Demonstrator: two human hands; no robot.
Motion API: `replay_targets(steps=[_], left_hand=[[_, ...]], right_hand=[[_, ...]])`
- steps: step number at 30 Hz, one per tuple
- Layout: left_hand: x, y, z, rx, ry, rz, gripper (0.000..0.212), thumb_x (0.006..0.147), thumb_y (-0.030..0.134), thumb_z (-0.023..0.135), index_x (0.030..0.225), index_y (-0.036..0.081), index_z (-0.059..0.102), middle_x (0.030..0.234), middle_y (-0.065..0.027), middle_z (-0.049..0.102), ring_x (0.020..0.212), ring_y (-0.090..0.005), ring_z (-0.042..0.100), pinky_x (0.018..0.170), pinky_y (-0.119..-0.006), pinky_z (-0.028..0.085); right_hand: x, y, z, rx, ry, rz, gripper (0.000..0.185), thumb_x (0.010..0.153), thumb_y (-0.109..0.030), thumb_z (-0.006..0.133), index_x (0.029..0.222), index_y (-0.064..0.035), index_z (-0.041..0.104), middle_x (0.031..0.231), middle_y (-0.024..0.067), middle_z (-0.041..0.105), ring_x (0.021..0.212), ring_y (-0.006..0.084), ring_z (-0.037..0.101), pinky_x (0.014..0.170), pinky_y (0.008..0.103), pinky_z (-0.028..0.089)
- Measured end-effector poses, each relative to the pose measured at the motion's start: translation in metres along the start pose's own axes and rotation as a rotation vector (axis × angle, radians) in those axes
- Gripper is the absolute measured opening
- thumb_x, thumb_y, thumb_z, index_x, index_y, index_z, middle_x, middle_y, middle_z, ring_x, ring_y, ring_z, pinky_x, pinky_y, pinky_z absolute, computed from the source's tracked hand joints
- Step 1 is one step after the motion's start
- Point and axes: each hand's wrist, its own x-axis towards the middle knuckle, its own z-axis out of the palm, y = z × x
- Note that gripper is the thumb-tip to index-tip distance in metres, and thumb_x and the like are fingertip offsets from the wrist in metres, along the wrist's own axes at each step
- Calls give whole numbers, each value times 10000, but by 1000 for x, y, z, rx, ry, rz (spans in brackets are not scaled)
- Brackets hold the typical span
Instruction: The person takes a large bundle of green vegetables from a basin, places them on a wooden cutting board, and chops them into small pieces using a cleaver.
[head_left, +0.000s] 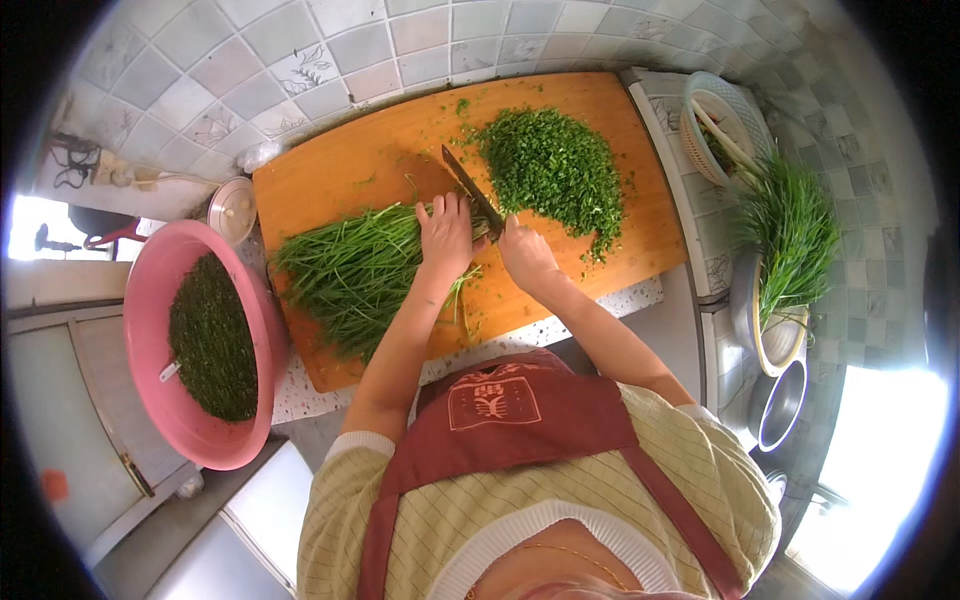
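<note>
A large orange-brown cutting board (405, 176) lies before me. On its left part a pile of long green chives (360, 262) is spread, and my left hand (448, 236) presses down on their right end, fingers bent. My right hand (525, 251) grips the handle of a kitchen knife (471, 184), whose dark blade points up and left, just right of my left fingers. Close to the right of the blade lies a heap of finely chopped chives (555, 169). The knife handle is mostly hidden in my right hand.
At the left stands a pink plastic basin (142, 330) with chopped greens (214, 337) in it, beside a small lidded container (232, 210). At the right are a plastic basket (694, 139), more uncut chives (795, 232) over a bowl (784, 345), and a metal pot (780, 405). A tiled wall borders the board.
</note>
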Motion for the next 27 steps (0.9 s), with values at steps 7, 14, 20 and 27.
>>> replay_targets(steps=[7,14,20,27], left_hand=[[-5,-5,7,27,61,-18,718,762,474,802,1242,-7,571,1148,-120,521,1150,-303,487,1046,-564,327],[-2,0,1,-32,-2,-35,779,727,471,828,1238,-47,549,1183,-160,504,1179,-323,464,1061,-556,324],[-5,-6,8,-131,35,-74,792,698,448,849,1233,-43,533,1200,-169,511,1165,-337,472,1059,-548,317],[-10,-3,4,-54,35,-37,811,684,481,851,1205,-59,544,1187,-170,507,1159,-326,456,1057,-524,303]], right_hand=[[-7,-1,-39,149,10,-67,295,992,-143,509,1150,104,476,827,320,663,768,506,656,690,569,541],[0,-9,0,-24,-52,23,258,966,-119,544,1121,66,452,795,310,664,752,496,669,664,565,544],[2,10,-20,154,42,-108,242,979,-137,545,1103,55,467,772,302,662,740,502,665,679,570,541],[-11,-15,-17,-45,-123,38,229,992,-149,524,1088,52,473,832,307,670,779,495,666,712,578,546]])
